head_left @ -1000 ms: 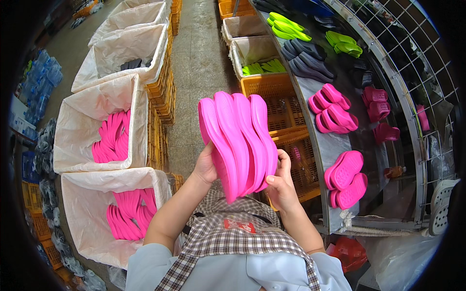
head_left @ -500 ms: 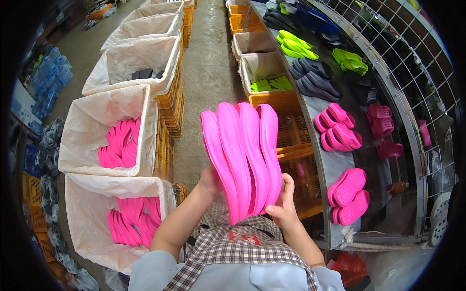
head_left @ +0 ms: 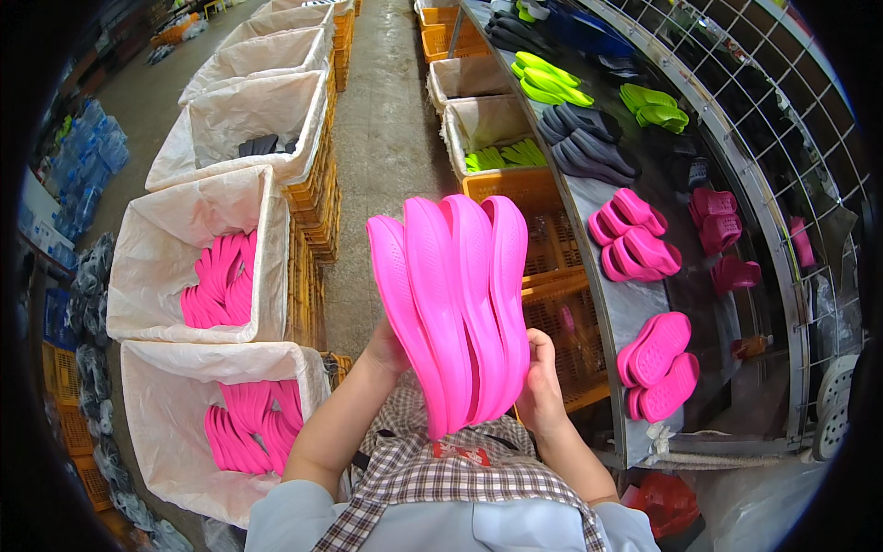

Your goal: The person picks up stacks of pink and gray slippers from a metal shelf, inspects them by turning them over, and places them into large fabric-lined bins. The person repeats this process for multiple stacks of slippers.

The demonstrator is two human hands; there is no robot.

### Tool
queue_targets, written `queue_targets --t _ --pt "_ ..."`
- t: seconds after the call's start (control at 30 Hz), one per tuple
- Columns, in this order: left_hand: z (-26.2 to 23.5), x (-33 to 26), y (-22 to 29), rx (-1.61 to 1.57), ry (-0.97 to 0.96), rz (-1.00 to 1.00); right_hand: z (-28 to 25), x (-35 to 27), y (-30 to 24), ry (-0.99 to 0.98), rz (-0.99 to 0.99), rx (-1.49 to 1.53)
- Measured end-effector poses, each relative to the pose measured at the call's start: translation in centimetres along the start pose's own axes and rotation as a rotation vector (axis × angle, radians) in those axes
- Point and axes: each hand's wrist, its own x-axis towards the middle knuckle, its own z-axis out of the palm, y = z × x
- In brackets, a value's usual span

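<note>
Several bright pink shoe soles (head_left: pixel 464 308) stand side by side on edge in front of my chest, pressed into one stack. My left hand (head_left: pixel 390 348) grips the stack from the left, its fingers hidden behind the soles. On the other side, my right hand (head_left: pixel 543 386) holds the rightmost sole, with bent fingers partly tucked behind it. To my left, more pink soles (head_left: pixel 248 423) lie in the nearest lined crate (head_left: pixel 152 405), and another pink pile (head_left: pixel 221 281) is in the crate beyond.
A metal-edged bench (head_left: pixel 635 317) on my right carries pink clogs (head_left: pixel 658 354), dark soles (head_left: pixel 589 143) and lime-green soles (head_left: pixel 552 81). Orange crates (head_left: pixel 561 340) stand under it. A wire grid (head_left: pixel 782 101) borders its far side. A concrete aisle (head_left: pixel 372 138) runs ahead between the crate rows.
The stack has tipped a little, and its left sole leans further left. My right thumb has slid off the front of the stack to its side. The view has shifted slightly.
</note>
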Motion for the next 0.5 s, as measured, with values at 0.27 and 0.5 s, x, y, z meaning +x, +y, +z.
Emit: queue_targets --t 0.27,0.5 --pt "-0.6 0.0 0.2 0.122 -0.006 -0.060 -0.7 0.9 -0.1 0.041 -0.036 -0.080" --pt "-0.3 0.1 0.2 0.307 -0.099 -0.144 -2.2 2.7 -0.9 -0.058 0.053 -0.186"
